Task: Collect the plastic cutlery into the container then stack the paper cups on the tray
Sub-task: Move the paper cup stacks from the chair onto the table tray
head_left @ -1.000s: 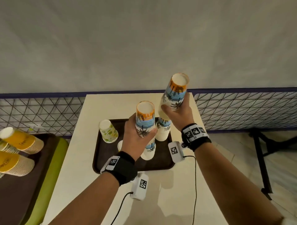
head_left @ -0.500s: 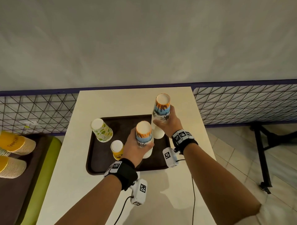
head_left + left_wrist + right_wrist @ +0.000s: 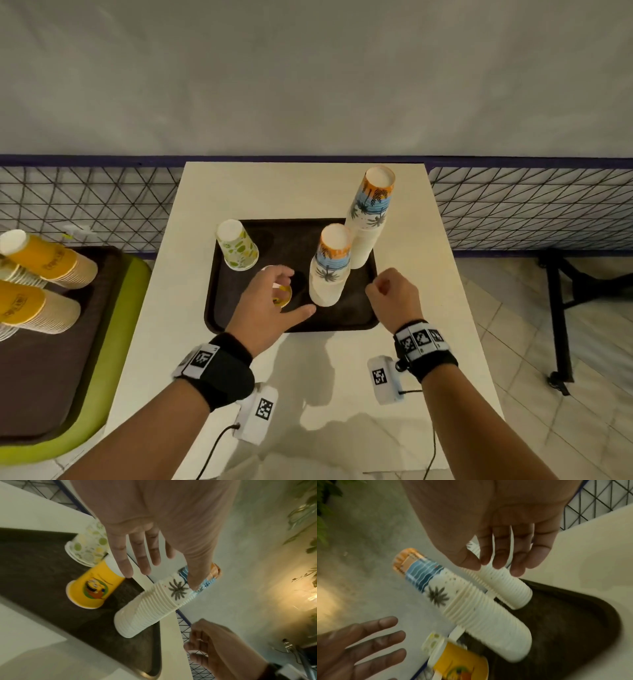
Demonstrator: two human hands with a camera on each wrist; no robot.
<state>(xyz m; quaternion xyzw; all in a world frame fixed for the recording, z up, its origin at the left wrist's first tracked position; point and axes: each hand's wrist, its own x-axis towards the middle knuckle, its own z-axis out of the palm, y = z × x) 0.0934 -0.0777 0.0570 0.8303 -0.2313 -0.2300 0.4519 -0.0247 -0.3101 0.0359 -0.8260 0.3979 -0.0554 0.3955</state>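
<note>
On the dark brown tray [image 3: 356, 318] stand two upside-down stacks of palm-print paper cups: a shorter stack [image 3: 329, 270] in the middle and a taller stack [image 3: 371, 212] at the back right. A green-dotted cup [image 3: 237, 245] stands at the tray's back left. A yellow cup [image 3: 283, 297] is partly hidden under my left hand [image 3: 289, 291], whose straight, spread fingers [image 3: 123, 561] hover over it. My right hand [image 3: 376, 287] hangs loosely curled and empty just right of the shorter stack [image 3: 471, 608]. No cutlery or container is in view.
The tray lies on a cream table [image 3: 308, 383] against a wire fence [image 3: 85, 205]. To the left, a second brown tray on a green one [image 3: 113, 342] holds lying stacks of orange cups [image 3: 44, 260]. A black stand [image 3: 561, 308] is on the floor at the right.
Both hands lowered their palm-print stacks onto the tray and let go. My left hand moved left over the yellow cup; my right hand drew back towards me.
</note>
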